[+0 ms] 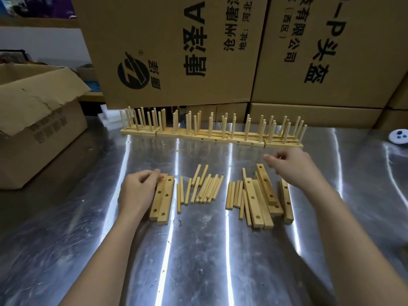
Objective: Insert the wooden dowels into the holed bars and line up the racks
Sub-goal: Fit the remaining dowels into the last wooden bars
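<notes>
Several finished racks (212, 134) with upright dowels stand in a row at the back of the metal table (198, 261). Two holed bars (162, 198) lie side by side at centre left; my left hand (138, 191) rests on their left edge with fingertips touching the top end. Loose dowels (204, 188) lie in a pile in the middle. More dowels (235, 194) and several holed bars (262, 195) lie at the right. My right hand (291, 167) hovers above those bars, blurred, fingers loosely curled, with nothing visible in it.
Large printed cardboard boxes (176, 51) form a wall right behind the racks. An open cardboard box (37, 120) stands at the left on the table. A small white round object (399, 136) lies at the far right edge.
</notes>
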{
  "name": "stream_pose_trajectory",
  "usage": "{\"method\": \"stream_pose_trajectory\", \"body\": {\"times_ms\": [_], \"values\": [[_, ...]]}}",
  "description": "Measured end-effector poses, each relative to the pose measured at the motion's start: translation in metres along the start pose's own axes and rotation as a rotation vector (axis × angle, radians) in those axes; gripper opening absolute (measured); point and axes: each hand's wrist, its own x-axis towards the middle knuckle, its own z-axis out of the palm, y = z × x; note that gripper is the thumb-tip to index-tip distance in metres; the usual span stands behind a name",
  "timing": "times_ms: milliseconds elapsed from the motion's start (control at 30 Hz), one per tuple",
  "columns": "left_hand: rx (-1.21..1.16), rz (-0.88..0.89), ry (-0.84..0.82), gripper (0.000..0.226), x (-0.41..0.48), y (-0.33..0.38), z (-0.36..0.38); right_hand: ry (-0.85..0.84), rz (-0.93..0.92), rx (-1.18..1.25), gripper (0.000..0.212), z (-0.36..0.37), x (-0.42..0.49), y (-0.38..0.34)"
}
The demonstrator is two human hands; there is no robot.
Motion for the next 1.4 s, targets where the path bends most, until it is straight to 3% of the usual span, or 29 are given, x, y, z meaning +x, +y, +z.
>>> {"method": "stream_pose_trajectory", "body": {"times_ms": [100,433,600,667,800,867,933,1000,1100,1200,1300,1400], "values": [[0.069,0.048,0.025,0.025,-0.001,0.003,0.002,-0.143,0.098,-0.1,0.044,0.016,0.015,0.016],[0.072,0.019,0.034,0.028,0.002,0.006,0.003,-0.104,0.203,-0.353,0.047,0.036,-0.026,0.047],[0.049,0.023,0.043,0.027,0.004,0.005,0.004,-0.032,0.178,-0.361,0.033,0.026,-0.027,0.032],[0.066,0.048,0.051,0.027,0.002,0.005,0.005,0.005,0.13,-0.213,0.036,0.024,-0.03,0.024],[0.099,0.226,0.079,0.016,-0.009,0.013,0.006,-0.12,0.02,0.536,0.032,0.061,-0.062,-0.011],[0.029,0.306,0.09,0.015,-0.024,0.03,0.009,-0.222,0.016,0.83,0.027,0.087,-0.082,-0.029],[-0.142,0.301,0.032,0.013,-0.045,0.047,0.022,-0.224,-0.043,0.944,0.024,0.106,-0.095,-0.041],[-0.296,0.228,-0.098,0.013,-0.069,0.06,0.041,-0.111,-0.129,0.913,0.018,0.116,-0.101,-0.045],[-0.43,0.122,-0.193,0.032,-0.092,0.063,0.064,0.077,-0.241,0.735,0.007,0.123,-0.105,-0.045],[-0.547,0.009,-0.192,0.034,-0.093,0.056,0.071,0.145,-0.291,0.507,0.012,0.125,-0.107,-0.039],[-0.648,-0.093,-0.224,0.012,-0.091,0.052,0.074,0.181,-0.286,0.358,0.022,0.118,-0.106,-0.03],[-0.825,-0.175,-0.338,0.026,-0.089,0.054,0.075,0.264,-0.284,0.32,0.024,0.108,-0.103,-0.025]]}}
